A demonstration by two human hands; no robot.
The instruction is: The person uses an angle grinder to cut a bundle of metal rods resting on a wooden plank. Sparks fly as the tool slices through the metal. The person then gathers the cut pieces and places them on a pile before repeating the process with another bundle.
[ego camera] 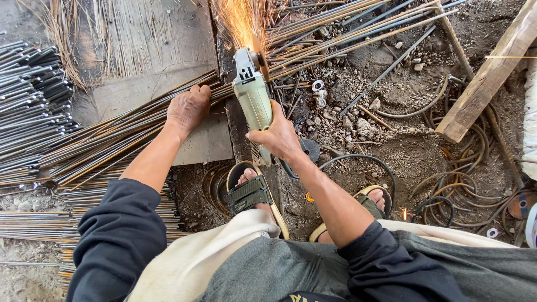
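Two hands share the work: the right hand (pixel 278 136) grips the heavy, kicking grinder (pixel 253 95) by its body (sparks flying), while the left hand (pixel 189 107) presses flat on the stiff, springy rods (pixel 128 131) over the board (pixel 151 84).

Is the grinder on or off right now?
On. Sparks spray from the front of the grinder where it meets the metal rods. The right hand grips its body; the left hand presses the rods.
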